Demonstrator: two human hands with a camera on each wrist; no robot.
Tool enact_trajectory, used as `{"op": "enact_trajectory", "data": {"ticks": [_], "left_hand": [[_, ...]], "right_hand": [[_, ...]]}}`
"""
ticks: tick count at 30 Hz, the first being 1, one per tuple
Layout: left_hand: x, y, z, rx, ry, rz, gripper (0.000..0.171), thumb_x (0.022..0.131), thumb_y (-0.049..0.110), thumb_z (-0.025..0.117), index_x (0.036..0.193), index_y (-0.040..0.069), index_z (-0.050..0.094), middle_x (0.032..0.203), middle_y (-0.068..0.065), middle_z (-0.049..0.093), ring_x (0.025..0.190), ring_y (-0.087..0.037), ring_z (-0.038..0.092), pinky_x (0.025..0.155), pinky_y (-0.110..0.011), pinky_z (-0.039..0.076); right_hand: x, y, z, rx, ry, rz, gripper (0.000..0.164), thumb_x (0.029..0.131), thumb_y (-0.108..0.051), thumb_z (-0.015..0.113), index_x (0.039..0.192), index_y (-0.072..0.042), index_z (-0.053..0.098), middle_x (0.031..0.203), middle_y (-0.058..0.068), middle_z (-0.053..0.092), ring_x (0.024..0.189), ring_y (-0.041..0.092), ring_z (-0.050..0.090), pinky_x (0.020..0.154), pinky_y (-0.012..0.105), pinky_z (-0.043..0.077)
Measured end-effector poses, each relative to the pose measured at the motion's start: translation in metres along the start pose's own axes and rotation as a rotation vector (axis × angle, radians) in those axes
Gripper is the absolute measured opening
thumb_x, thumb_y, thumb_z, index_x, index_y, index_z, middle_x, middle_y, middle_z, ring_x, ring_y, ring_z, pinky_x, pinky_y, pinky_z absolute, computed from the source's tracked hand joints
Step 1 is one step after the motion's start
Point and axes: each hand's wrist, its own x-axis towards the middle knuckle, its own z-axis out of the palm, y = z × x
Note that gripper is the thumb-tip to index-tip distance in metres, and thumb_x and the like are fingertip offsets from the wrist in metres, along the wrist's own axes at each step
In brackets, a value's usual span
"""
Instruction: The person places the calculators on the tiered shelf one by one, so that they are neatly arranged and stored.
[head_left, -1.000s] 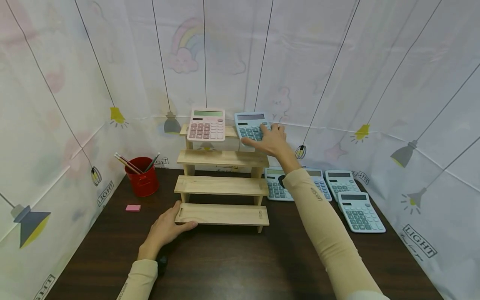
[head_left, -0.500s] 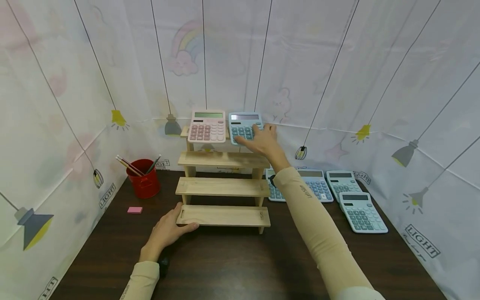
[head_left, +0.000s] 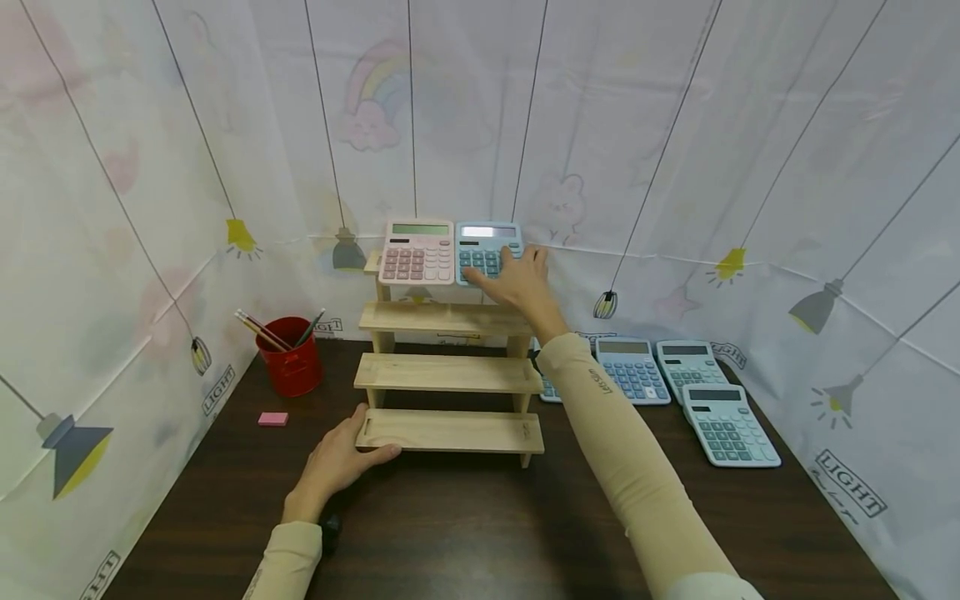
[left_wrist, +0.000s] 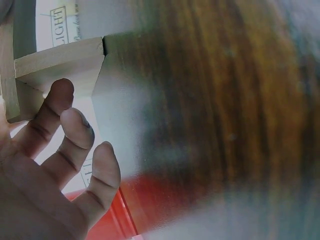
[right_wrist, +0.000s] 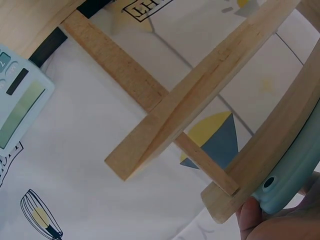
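Note:
On the top step of a four-step wooden stand (head_left: 448, 374), a pink calculator (head_left: 417, 252) leans beside a blue calculator (head_left: 471, 242). My right hand (head_left: 525, 287) holds the blue one, thumb over its lower keys and fingers along its right side. In the right wrist view, fingertips (right_wrist: 250, 215) touch the edge of that calculator (right_wrist: 295, 167). My left hand (head_left: 337, 458) grips the left end of the bottom step, thumb along its front edge. The left wrist view shows its other fingers (left_wrist: 102, 165) loosely bent beside the stand.
Several calculators lie at the right: a blue one (head_left: 633, 377), two pale green ones (head_left: 686, 360), (head_left: 731, 429), and one partly behind my right forearm. A red pencil bucket (head_left: 294, 372) and pink eraser (head_left: 273, 418) are at the left. Printed cloth (head_left: 637, 150) hangs behind the dark table (head_left: 465, 533).
My right hand has slid the blue calculator leftward along the top step, from apart to right alongside the pink one. My left hand has stayed at the bottom step.

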Motion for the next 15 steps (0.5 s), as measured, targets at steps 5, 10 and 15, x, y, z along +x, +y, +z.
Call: {"op": "enact_trajectory", "data": {"ticks": [5,10,15], "left_hand": [[-0.001,0.001,0.000,0.001,0.006,0.006,0.115,0.078,0.077,0.066,0.160,0.009,0.023,0.155,-0.024,0.044,0.138,-0.045,0.049,0.106,-0.067,0.041],[0.000,0.001,0.001,0.002,0.010,0.007,0.115,0.078,0.077,0.066,0.160,0.009,0.024,0.154,-0.023,0.045,0.137,-0.044,0.049,0.105,-0.068,0.042],[0.000,-0.001,0.000,0.015,0.004,0.003,0.115,0.078,0.078,0.065,0.160,0.009,0.023,0.155,-0.023,0.044,0.138,-0.045,0.048,0.105,-0.068,0.041]], "right_hand": [[-0.001,0.000,0.000,-0.010,0.007,-0.006,0.106,0.086,-0.082,0.045,0.159,-0.007,0.027,0.159,0.036,0.015,0.144,0.045,0.017,0.120,0.057,0.024],[0.000,0.004,-0.001,-0.012,0.015,-0.013,0.103,0.088,-0.082,0.040,0.160,-0.011,0.024,0.160,0.036,0.016,0.143,0.046,0.019,0.119,0.058,0.024],[-0.002,0.013,-0.005,-0.004,0.053,-0.018,0.096,0.092,-0.079,0.034,0.161,-0.014,0.024,0.160,0.034,0.021,0.145,0.049,0.018,0.119,0.060,0.023]]}}
